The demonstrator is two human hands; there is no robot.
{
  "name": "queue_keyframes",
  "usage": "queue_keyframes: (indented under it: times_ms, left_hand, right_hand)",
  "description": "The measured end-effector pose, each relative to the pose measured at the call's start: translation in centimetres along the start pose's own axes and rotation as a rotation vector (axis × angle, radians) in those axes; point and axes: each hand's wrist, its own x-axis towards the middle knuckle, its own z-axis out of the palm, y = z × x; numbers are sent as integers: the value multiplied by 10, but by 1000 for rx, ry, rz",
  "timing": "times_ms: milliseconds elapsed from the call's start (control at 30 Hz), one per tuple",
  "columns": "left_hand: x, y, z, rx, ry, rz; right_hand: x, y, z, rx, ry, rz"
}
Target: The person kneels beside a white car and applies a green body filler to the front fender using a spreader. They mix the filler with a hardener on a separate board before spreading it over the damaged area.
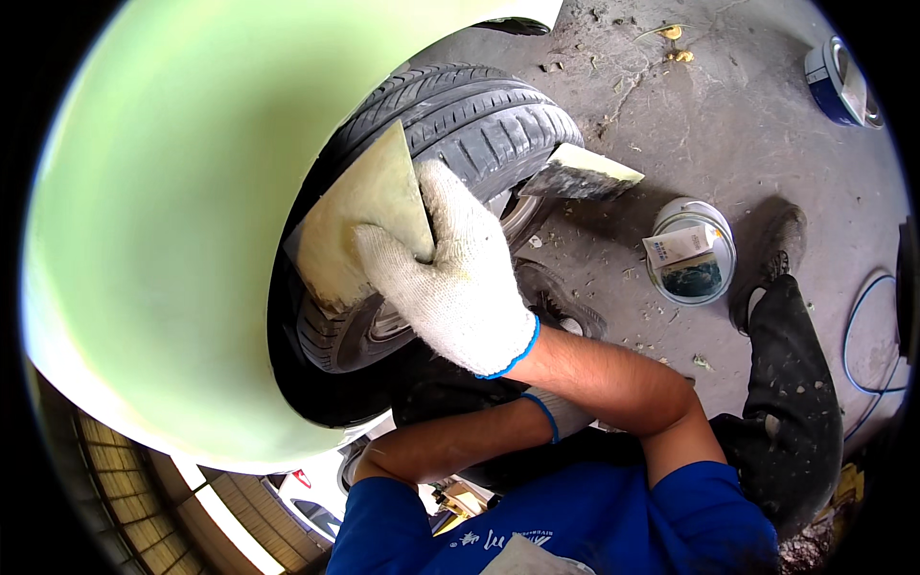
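My right hand (455, 273), in a white knit glove with a blue cuff, grips a flat cream-coloured putty spreader (369, 201). The thumb and fingers press on its near face. The spreader stands in front of the tyre (470, 120), beside the edge of a pale green car body panel (182, 220). My left hand (567, 412), gloved the same way, is low behind my right forearm; its fingers are hidden. A second flat plate (582, 174), pale yellow with dark smears, juts out beside the tyre.
A white bucket (692, 208) with a printed packet (682, 245) on it stands on the grey floor (728, 115), close to my foot. A blue and white tin (841, 84) sits far right. A blue hose (851, 335) curls at the right edge. Debris dots the floor.
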Motion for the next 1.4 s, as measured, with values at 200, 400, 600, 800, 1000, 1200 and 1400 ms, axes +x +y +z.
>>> queue_keyframes:
  times_ms: [200, 400, 600, 800, 1000, 1200, 1400]
  left_hand:
    - [-1, 2, 4, -5, 1, 4]
    - [6, 8, 9, 12, 29, 14]
    - [5, 14, 7, 21, 44, 16]
    - [2, 16, 10, 23, 48, 13]
    - [2, 17, 13, 25, 52, 11]
    - [6, 16, 12, 23, 63, 16]
    - [12, 16, 16, 2, 75, 12]
  right_hand:
    - [2, 2, 11, 21, 36, -152]
    - [6, -8, 16, -18, -20, -134]
    - [1, -33, 27, -225, -16, -249]
    - [10, -38, 29, -300, 55, -325]
    - [11, -45, 34, -397, 37, -377]
    - [11, -47, 33, -407, -31, -311]
    - [29, -35, 31, -234, 170, -298]
